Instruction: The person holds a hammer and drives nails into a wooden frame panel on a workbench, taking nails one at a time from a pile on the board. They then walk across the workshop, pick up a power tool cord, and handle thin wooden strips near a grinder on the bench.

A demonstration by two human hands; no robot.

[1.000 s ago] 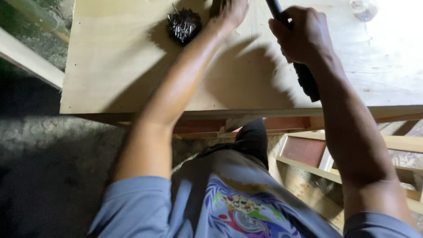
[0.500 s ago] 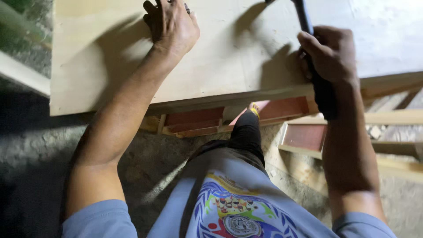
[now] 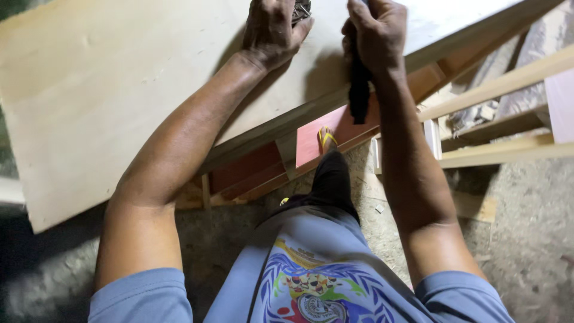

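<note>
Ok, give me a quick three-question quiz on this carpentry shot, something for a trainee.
1. True or false: the right hand grips a black tool handle.
2. What does the left hand rest on? A) the plywood sheet B) the concrete floor C) a timber rail
3. What yellow thing shows below the sheet's edge?

Key: 1 true. 2 A, over a small cluster of nails. 3 a sandal strap on a foot.
</note>
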